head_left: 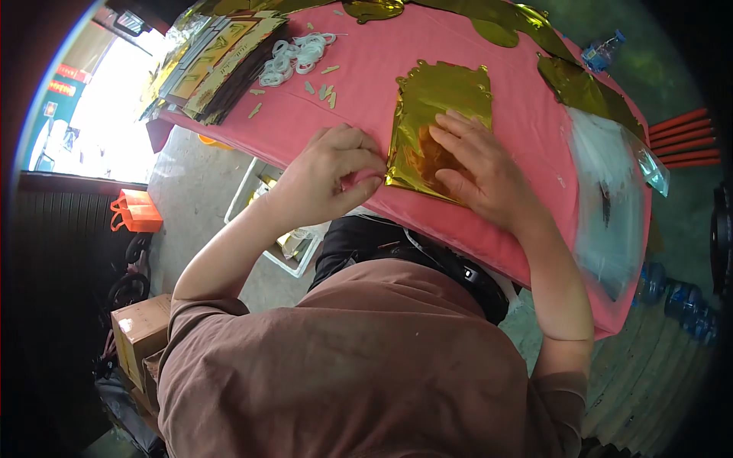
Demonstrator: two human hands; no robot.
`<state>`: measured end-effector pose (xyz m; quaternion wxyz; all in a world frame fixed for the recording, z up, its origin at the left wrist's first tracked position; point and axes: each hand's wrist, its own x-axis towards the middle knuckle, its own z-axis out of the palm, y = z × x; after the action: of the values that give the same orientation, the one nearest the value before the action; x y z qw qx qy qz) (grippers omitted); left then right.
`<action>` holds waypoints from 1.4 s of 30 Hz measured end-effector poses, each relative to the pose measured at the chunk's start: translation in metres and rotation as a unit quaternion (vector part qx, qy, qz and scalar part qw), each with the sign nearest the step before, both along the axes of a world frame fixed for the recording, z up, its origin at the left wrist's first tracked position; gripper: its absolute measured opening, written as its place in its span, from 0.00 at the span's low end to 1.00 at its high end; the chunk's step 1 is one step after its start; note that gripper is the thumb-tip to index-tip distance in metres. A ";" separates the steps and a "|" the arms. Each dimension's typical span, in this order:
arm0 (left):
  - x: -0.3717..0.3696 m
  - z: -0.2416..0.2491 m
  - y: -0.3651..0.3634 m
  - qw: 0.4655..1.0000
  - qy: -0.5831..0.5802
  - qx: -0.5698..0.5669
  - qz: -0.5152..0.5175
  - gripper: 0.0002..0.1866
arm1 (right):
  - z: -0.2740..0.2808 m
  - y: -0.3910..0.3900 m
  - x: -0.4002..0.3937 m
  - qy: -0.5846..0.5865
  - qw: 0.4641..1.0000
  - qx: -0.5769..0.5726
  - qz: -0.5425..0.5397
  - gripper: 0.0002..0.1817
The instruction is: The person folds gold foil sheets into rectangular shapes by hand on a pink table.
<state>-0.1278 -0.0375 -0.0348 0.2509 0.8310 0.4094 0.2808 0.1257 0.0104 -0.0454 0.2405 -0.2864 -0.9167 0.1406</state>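
The gold foil sheet (435, 122) is lying flat on the pink-covered bench (527, 114), just past the person's chest, near the middle of the view. The right hand (477, 164) is resting on the sheet's lower half with fingers spread and released, pressing it down rather than grasping it. The left hand (332, 175) is sitting at nine o'clock of the sheet, its grip curled with fingertips pinching at the sheet's left edge beside the cloth; whether it is holding foil or cloth I cannot tell. At eleven o'clock from the sheet a pile of white rings (298, 55) is lying beside a stack of gold packets (214, 65). At three o'clock clear plastic bags (611, 198) are lying on the bench.
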 end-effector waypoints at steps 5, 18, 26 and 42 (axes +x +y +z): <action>-0.005 -0.008 0.003 0.995 0.027 0.087 -0.032 0.09 | -0.009 -0.002 -0.004 -0.081 0.995 -0.051 0.004 0.29; -0.008 -0.004 0.004 0.994 -0.029 0.038 -0.099 0.07 | -0.012 -0.005 -0.007 -0.141 0.989 -0.036 0.008 0.31; -0.009 -0.003 0.025 0.999 -0.032 0.014 -0.018 0.07 | -0.010 -0.005 -0.007 -0.151 0.988 -0.037 0.005 0.32; -0.004 -0.014 0.063 0.979 0.088 0.163 -0.079 0.11 | -0.011 -0.004 -0.007 -0.114 0.992 -0.044 0.006 0.33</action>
<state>-0.1322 0.0257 -0.0492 0.0961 0.9119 0.3118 0.2489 0.1192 0.0060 -0.0565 0.1208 -0.3056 -0.9327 0.1488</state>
